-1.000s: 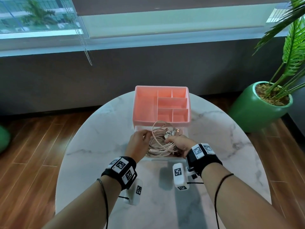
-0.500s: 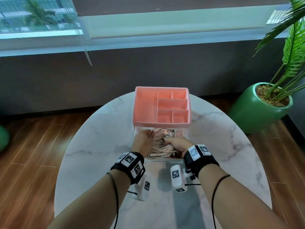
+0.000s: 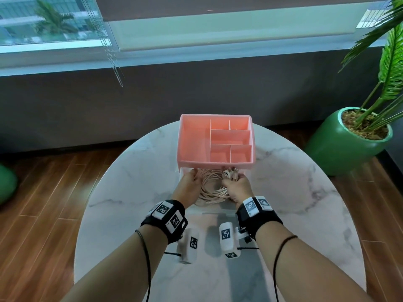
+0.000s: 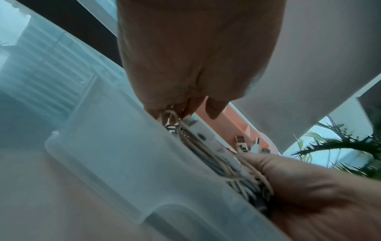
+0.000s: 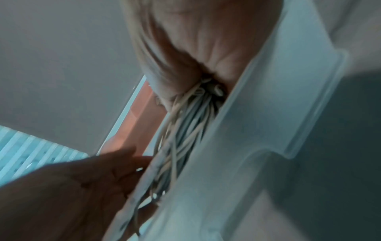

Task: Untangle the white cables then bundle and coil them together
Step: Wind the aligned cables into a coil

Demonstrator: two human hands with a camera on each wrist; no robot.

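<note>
1. Head view: the pink tray (image 3: 192,138) with empty compartments sits on the table (image 3: 130,171). Below it, a clear drawer (image 3: 220,209) contains the coiled cables (image 3: 210,186).
2. Left wrist view: left hand (image 4: 195,53) fingers pinch the coil.
3. Right wrist view: right hand (image 5: 206,45) fingers curl round the cables.

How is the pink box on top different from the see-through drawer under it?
The pink box is solid coloured; the see-through drawer is cloudy clear plastic. The pink box is split into compartments that look empty; the drawer holds the coiled white cables. Neither hand is on the pink box, while the left hand and right hand grip the cables in the drawer. Both are plastic and sit on the marble table.
</note>
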